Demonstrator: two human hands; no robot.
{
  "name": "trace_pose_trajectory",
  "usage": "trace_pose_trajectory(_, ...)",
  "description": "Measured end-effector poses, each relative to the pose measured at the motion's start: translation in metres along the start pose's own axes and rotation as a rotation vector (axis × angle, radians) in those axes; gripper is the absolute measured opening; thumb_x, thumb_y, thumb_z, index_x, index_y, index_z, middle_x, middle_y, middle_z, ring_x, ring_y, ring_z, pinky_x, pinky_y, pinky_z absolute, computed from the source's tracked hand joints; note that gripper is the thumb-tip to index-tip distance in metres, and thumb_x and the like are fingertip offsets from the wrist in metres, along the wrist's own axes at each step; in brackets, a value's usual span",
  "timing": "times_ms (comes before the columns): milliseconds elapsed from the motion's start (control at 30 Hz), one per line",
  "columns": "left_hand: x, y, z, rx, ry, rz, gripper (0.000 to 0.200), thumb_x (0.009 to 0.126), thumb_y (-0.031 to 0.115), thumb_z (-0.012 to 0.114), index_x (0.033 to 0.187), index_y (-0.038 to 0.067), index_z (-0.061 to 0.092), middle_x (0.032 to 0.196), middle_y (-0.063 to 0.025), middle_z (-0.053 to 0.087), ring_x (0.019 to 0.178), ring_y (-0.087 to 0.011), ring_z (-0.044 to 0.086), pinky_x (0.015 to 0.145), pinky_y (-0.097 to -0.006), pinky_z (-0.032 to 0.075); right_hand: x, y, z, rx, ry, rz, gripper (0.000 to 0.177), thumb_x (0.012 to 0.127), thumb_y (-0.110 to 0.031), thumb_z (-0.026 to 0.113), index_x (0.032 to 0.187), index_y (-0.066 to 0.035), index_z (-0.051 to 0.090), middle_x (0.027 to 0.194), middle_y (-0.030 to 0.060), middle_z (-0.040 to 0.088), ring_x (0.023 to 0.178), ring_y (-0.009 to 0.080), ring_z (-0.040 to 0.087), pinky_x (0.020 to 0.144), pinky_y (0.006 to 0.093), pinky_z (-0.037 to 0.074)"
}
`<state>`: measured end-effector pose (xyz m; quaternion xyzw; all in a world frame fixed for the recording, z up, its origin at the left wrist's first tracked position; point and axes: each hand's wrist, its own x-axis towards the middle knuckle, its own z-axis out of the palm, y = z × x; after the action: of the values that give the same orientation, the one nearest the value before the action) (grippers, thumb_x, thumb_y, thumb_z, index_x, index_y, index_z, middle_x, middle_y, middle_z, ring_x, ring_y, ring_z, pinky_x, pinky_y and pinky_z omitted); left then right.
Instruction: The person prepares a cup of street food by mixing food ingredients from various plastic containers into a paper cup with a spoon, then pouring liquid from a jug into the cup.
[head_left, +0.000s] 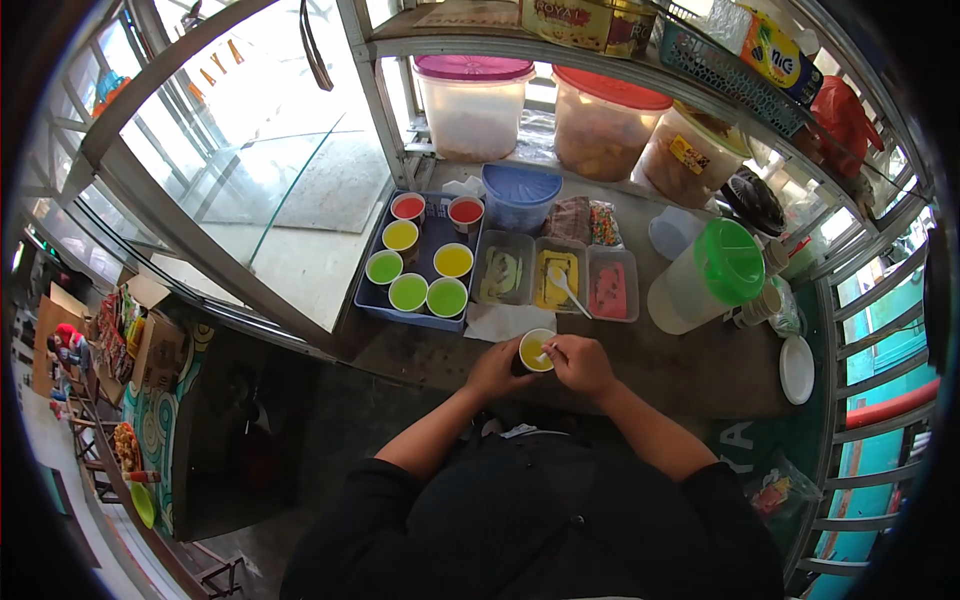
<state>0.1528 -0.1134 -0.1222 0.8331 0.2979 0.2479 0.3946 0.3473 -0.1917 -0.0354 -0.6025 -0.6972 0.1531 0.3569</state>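
While left hand (497, 368) grips cup (535, 351), right hand (582, 365) spoon (548, 353), box (588, 20) reads ROYAL.

Daylight floods a glass case (270, 170), metal shelf (480, 45), worn counter (680, 365) and railing (829, 345)

Blue tray (368, 298) of coloured jelly cups (446, 297), three rectangular containers (556, 292), green-lidded jug (700, 285) and white plate (796, 369) on the surface (665, 362); lidded tubs (472, 105) behind.
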Motion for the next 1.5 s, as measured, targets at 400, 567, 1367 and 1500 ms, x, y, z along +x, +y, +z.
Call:
trace_pose_trajectory(400, -0.001, 0.000, 0.001, 0.000, -0.034, -0.037, 0.079, 0.076, 0.033, 0.084, 0.143, 0.007, 0.051, 0.128, -0.0189, 0.064, 0.119, -0.0368, 0.061, 0.100, -0.0441, 0.049, 0.006, 0.002, -0.014, -0.100, -0.078, -0.132, 0.014, 0.090, -0.016, 0.071, 0.090, -0.002, 0.072, 0.084, 0.0157, 0.071, 0.079, 0.0363, 0.069, 0.073, 0.0433, 0.053)
trace_pose_trajectory(567, -0.004, -0.003, 0.004, 0.006, -0.025, -0.012, 0.078, 0.077, 0.033, 0.084, 0.143, 0.007, 0.051, 0.129, -0.0191, 0.064, 0.119, -0.0369, 0.061, 0.100, -0.0442, 0.049, -0.004, 0.005, 0.003, 0.005, -0.021, -0.086, 0.013, 0.089, -0.016, 0.072, 0.091, -0.003, 0.073, 0.083, 0.0149, 0.072, 0.081, 0.0348, 0.070, 0.074, 0.0417, 0.053)
trace_pose_trajectory(1367, -0.004, 0.007, -0.004, 0.012, -0.036, -0.021, 0.076, 0.078, 0.033, 0.083, 0.142, 0.008, 0.052, 0.130, -0.0175, 0.064, 0.120, -0.0363, 0.060, 0.101, -0.0443, 0.049, 0.034, -0.002, -0.025, -0.245, -0.240, -0.317, 0.012, 0.089, -0.016, 0.069, 0.091, -0.005, 0.071, 0.078, 0.0141, 0.068, 0.076, 0.0341, 0.068, 0.069, 0.0459, 0.053)
trace_pose_trajectory(1500, -0.003, 0.002, -0.001, 0.039, -0.027, -0.010, 0.076, 0.078, 0.033, 0.083, 0.143, 0.008, 0.051, 0.129, -0.0180, 0.064, 0.119, -0.0366, 0.061, 0.100, -0.0441, 0.049, 0.021, 0.002, -0.014, -0.145, -0.274, -0.218, 0.010, 0.088, -0.015, 0.069, 0.092, -0.006, 0.071, 0.081, 0.0135, 0.069, 0.077, 0.0339, 0.068, 0.072, 0.0458, 0.052)
